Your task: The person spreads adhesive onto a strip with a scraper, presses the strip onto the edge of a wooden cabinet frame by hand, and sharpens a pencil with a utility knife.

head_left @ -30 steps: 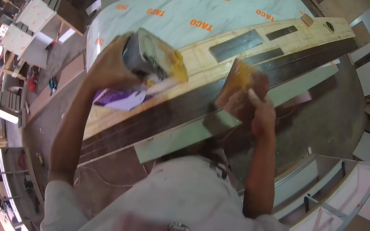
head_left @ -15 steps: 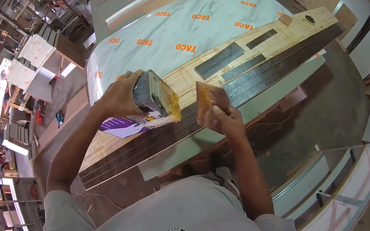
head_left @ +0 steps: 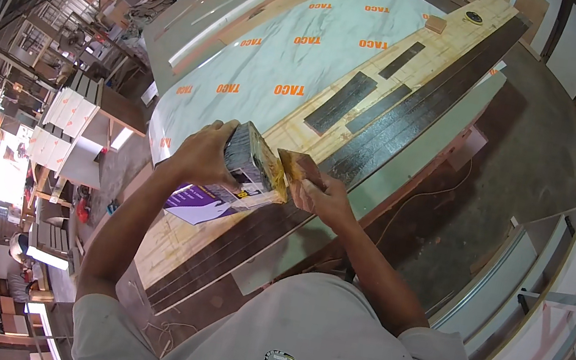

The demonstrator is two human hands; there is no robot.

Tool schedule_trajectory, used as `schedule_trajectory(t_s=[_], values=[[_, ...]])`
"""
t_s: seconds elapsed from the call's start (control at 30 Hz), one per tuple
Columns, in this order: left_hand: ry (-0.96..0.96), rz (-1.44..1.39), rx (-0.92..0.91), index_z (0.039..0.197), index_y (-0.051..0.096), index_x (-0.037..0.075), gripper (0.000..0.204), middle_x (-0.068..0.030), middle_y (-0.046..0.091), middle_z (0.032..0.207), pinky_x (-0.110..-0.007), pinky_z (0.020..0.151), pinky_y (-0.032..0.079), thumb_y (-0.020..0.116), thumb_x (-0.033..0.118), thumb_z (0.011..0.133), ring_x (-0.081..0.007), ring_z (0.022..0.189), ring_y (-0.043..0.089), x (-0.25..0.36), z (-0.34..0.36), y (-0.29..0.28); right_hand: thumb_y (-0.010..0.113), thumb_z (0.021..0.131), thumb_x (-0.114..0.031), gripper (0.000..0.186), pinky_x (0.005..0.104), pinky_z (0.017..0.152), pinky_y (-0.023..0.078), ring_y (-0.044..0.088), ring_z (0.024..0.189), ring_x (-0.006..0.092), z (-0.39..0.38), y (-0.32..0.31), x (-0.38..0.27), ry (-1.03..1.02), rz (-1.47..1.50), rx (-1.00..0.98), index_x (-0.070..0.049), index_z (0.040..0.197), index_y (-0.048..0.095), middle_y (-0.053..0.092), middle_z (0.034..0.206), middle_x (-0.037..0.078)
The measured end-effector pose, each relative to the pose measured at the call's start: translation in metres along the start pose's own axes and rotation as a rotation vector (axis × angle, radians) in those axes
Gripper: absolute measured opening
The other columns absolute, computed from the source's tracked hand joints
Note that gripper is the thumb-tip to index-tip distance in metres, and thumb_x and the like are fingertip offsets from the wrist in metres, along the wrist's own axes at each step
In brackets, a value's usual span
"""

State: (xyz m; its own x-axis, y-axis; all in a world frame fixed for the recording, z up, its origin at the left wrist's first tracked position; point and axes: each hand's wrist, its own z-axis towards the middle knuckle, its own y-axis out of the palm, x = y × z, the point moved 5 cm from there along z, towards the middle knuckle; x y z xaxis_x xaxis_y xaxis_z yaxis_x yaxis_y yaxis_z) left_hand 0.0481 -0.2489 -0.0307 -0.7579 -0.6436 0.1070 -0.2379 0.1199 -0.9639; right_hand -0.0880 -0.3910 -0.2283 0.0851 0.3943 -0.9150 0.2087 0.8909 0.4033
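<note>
My left hand (head_left: 204,156) grips a tilted metal can (head_left: 249,158) with its fingers wrapped round the side. The can's open mouth faces right, and yellow glue-like residue coats the rim. In my right hand (head_left: 330,201) is a small flat brown spreader board (head_left: 294,169), pinched at its near end and smeared with yellow. The spreader's far edge is right at the can's mouth; whether they touch I cannot tell. Below both hands lie long dark strips (head_left: 361,160), with a wet-looking sheen on part of them, on a pale wooden board (head_left: 174,237).
Short dark pieces (head_left: 342,102) lie on the pale board, with a small wood block (head_left: 435,24) and a round dark object (head_left: 474,18) farther off. A marble-patterned sheet (head_left: 263,60) spreads beyond. At right stands a white frame (head_left: 544,302); another person (head_left: 19,264) is far left.
My right hand has brought the spreader leftward and down to the can's mouth. The can has shifted slightly to the right, still in my left hand.
</note>
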Motion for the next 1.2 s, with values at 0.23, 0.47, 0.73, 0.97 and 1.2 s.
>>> schedule_trajectory(t_s=[0.23,0.47,0.73,0.97,1.2], values=[[0.017,0.027,-0.036,0.142,0.041,-0.002,0.116,-0.0208,0.058,0.125,-0.043,0.102,0.046,0.095,0.032,0.046,-0.0384,0.120,0.056,-0.001,0.003,-0.001,0.049,0.095,-0.008,0.016,0.0242,0.051,0.036,0.043,0.057,0.0053,-0.002,0.011,-0.003,0.036,0.110,0.020,-0.002,0.086,0.060,0.051,0.067,-0.002],[0.026,0.035,-0.011,0.142,0.042,-0.002,0.115,-0.0203,0.058,0.125,-0.042,0.103,0.045,0.095,0.031,0.045,-0.0385,0.120,0.055,-0.007,-0.001,0.000,0.050,0.096,-0.009,0.016,0.0229,0.055,0.036,0.044,0.060,0.0052,-0.003,0.013,0.003,0.004,0.025,0.052,-0.002,0.088,0.062,0.052,0.070,-0.002],[-0.016,-0.037,0.054,0.142,0.044,0.001,0.114,-0.0210,0.058,0.126,-0.042,0.104,0.044,0.094,0.029,0.044,-0.0382,0.121,0.055,-0.030,-0.015,0.000,0.056,0.096,-0.009,0.014,0.0242,0.061,0.037,0.045,0.067,0.0064,0.001,0.023,0.004,0.022,-0.084,-0.063,0.000,0.093,0.066,0.055,0.075,-0.003],[-0.005,-0.053,0.125,0.142,0.043,-0.002,0.114,-0.0214,0.058,0.124,-0.043,0.103,0.045,0.093,0.029,0.044,-0.0379,0.120,0.055,-0.063,-0.031,0.005,0.066,0.091,-0.011,0.029,0.0256,0.075,0.049,0.062,0.083,0.0110,0.025,-0.009,-0.005,0.116,-0.209,-0.134,0.000,0.118,0.070,0.070,0.093,0.004],[-0.065,-0.465,0.576,0.130,0.052,-0.002,0.096,-0.0199,0.060,0.123,-0.041,0.100,0.046,0.092,0.026,0.047,-0.0340,0.115,0.058,-0.150,-0.039,0.034,0.068,0.090,-0.009,0.032,0.0313,0.088,0.052,0.067,0.096,0.0174,-0.020,-0.060,-0.060,0.228,-0.261,-0.368,0.005,0.119,0.067,0.073,0.104,0.009]])
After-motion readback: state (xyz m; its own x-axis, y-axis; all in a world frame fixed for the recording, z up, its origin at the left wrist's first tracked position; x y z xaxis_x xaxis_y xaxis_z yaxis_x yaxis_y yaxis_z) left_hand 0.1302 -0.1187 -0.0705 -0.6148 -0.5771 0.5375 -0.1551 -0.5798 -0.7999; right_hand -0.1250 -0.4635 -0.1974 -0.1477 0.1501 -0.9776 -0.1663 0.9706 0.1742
